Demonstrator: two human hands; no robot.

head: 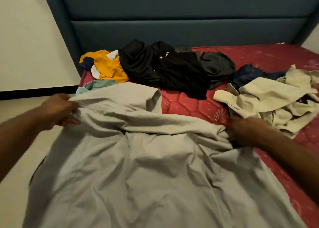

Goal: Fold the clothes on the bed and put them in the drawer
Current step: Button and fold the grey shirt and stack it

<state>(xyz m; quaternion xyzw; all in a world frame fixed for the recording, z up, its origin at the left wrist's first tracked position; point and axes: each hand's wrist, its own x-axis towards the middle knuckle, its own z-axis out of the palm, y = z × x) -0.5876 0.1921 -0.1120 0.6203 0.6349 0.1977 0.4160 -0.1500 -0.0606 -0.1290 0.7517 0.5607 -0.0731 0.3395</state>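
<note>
Where the pale floor (20, 141) meets the edge of the bed (189, 105), the left hand (58, 110) has its fingers curled round a bunched corner of the grey garment (138, 167), lifting that corner off the bed's left edge. The grey garment spreads wide and creased over the near part of the bed, its lower left part hanging past the bed's edge over the floor. Just behind its upper left corner a pale green garment (96, 86) peeks out. Behind that, toward the dark teal headboard (172, 12), lies a yellow, white and navy garment (107, 67), touching a heap of black clothes (165, 67) to its right with a dark grey piece (219, 65) against it. At the grey garment's right edge the right hand (245, 131) grips the cloth, fingers folded into the fabric and partly hidden by it. Beyond that hand, on the bed's right side, a crumpled beige garment (269, 98) lies over the red quilted mattress, with a navy piece (250, 74) just behind it.
</note>
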